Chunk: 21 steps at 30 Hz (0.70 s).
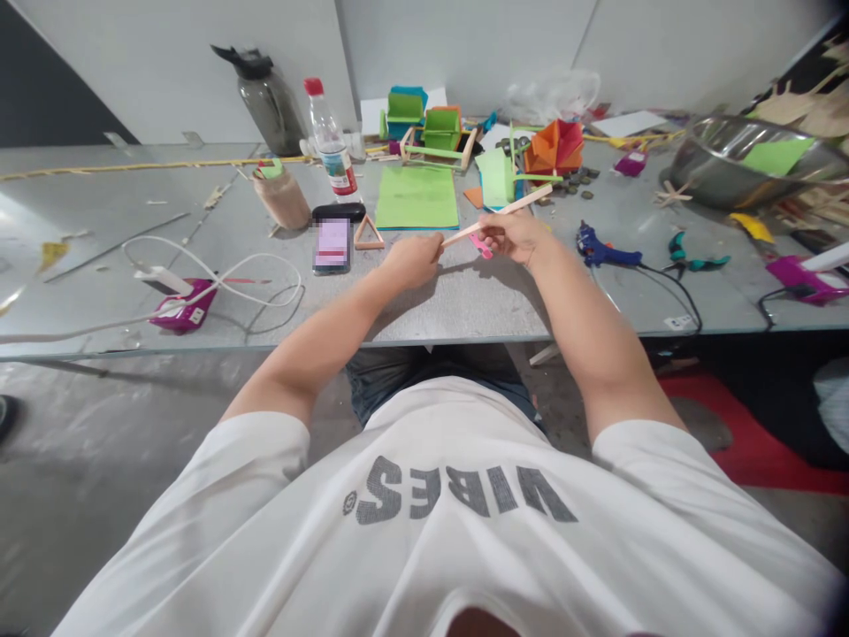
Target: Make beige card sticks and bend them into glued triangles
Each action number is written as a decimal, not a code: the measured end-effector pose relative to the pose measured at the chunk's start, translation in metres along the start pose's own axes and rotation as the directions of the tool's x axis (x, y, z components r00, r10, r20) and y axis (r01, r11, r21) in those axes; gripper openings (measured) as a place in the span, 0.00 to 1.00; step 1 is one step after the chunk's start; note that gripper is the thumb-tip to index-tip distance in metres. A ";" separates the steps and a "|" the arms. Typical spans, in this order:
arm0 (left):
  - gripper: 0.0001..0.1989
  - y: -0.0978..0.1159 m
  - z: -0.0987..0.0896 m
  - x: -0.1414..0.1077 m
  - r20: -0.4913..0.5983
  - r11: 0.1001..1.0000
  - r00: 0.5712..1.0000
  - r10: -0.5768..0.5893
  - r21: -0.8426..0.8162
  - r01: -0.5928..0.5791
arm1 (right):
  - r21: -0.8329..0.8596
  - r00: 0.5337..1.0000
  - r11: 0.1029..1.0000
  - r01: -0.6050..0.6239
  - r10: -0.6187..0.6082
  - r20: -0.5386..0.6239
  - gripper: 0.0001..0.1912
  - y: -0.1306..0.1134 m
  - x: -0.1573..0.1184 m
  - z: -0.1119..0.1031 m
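Your left hand: fingers curled to a pinch, holding the lower left end of the wooden stick.
Your right hand: fingers bent closed around the middle part of the same stick; a pink object shows at the fingers, and you cannot tell here whether it is gripped too.
Wooden stick: held aslant between your two hands above the grey table, its free end pointing up and to the right, past your right hand.
Before your hands: a light green sheet lying flat, with a small wooden triangle and a phone to its left.
To your right: a blue glue gun with its cord, then teal-handled cutters; farther off, a metal bowl.
Far left: a wooden cup of sticks beside a red-capped bottle.
Rear of the table: green folded pieces on wooden frames, and an orange folded piece.
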<state>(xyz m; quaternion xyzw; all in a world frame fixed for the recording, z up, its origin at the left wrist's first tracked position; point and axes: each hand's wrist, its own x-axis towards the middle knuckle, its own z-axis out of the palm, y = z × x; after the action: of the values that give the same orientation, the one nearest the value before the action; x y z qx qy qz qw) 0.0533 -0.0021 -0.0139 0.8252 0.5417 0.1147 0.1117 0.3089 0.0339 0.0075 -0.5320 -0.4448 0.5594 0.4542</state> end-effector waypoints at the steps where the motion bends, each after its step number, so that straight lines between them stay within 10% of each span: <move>1: 0.15 0.000 0.001 0.001 -0.005 1.000 1.000 0.003 -0.004 -0.003 | -0.005 1.000 1.000 -0.009 0.009 -0.001 0.16 0.000 0.000 0.001; 21: 0.14 -0.004 0.006 0.005 -0.002 0.999 0.999 0.041 -0.015 -0.041 | -0.015 0.996 0.998 -0.060 0.061 0.061 0.11 -0.001 -0.005 0.005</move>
<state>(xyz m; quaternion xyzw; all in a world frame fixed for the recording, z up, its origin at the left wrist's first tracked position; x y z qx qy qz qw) 0.0535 0.0034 -0.0202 0.8351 0.5240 0.1220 0.1150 0.3037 0.0286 0.0094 -0.5307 -0.4457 0.5862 0.4196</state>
